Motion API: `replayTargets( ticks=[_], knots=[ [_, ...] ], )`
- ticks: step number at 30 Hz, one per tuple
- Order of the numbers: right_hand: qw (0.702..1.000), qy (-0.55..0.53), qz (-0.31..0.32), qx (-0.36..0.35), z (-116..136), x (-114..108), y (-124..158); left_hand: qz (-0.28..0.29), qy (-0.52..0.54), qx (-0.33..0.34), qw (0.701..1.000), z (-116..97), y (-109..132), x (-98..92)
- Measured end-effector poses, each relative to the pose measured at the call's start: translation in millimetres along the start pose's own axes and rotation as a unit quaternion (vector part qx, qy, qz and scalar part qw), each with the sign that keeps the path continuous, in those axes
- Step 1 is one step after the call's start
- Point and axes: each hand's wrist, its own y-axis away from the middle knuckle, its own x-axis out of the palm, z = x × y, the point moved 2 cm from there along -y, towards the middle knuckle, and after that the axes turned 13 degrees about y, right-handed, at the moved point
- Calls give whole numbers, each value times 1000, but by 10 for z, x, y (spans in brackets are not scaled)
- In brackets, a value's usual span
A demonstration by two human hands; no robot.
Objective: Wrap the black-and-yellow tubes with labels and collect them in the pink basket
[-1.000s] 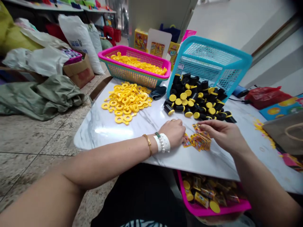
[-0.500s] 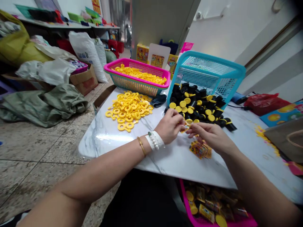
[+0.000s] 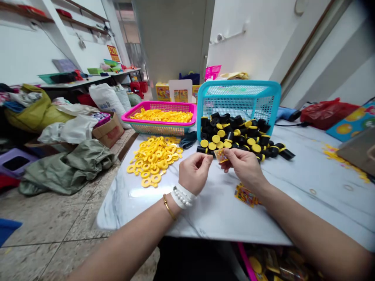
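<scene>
Both hands are raised above a white marble table (image 3: pixel 222 210). My right hand (image 3: pixel 243 166) pinches a small orange printed packet (image 3: pixel 220 155) at its fingertips. My left hand (image 3: pixel 195 171), wearing a white wristband, pearl bracelet and gold bangle, is curled closed just left of the packet, its fingertips near it. A small stack of the same printed packets (image 3: pixel 245 195) lies on the table under my right wrist. Behind the hands lies a heap of black cylinders with yellow caps (image 3: pixel 234 134), spilling from a tipped blue basket (image 3: pixel 237 99).
A pile of yellow rings (image 3: pixel 154 158) lies on the table's left part, behind it a pink basket (image 3: pixel 159 117) of more rings. A pink tray (image 3: pixel 263 267) of packets sits below the table edge. Bags, sacks and a cardboard box (image 3: pixel 108 130) crowd the floor at left.
Both hands rose off the packet stack with one packet between them. The camera tilted up, showing more of the room and less of my lap.
</scene>
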Motion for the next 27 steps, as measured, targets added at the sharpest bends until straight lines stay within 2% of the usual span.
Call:
replayTargets(
  ticks=[3, 8, 12, 14, 17, 20, 23, 25, 27],
  knots=[
    [1000, 16, 7, -23, 29, 21, 30, 1, 66, -81, 995, 43, -6, 28],
    [997, 51, 29, -45, 68, 91, 73, 5, 121, -161, 979, 75, -16, 44],
    [988, 123, 18, -90, 72, 143, 114, -18, 168, -211, 963, 123, -51, 4],
    [981, 156, 18, -117, 69, 173, 122, -22, 215, -245, 945, 146, -91, -35],
    [978, 160, 15, -135, 86, 206, 96, -9, 311, -296, 903, 148, -147, -87],
    [975, 159, 3, -153, 147, 211, 11, 37, 353, -316, 880, 120, -162, -99],
    [971, 164, 8, -173, 200, 205, -112, 66, 346, -321, 879, 116, -166, -98],
    [969, 180, 6, -170, 201, 204, -186, 27, 339, -310, 888, 127, -204, -144],
    [950, 251, -5, -186, 183, 229, -222, -24, 343, -295, 892, 138, -269, -226]
  ],
)
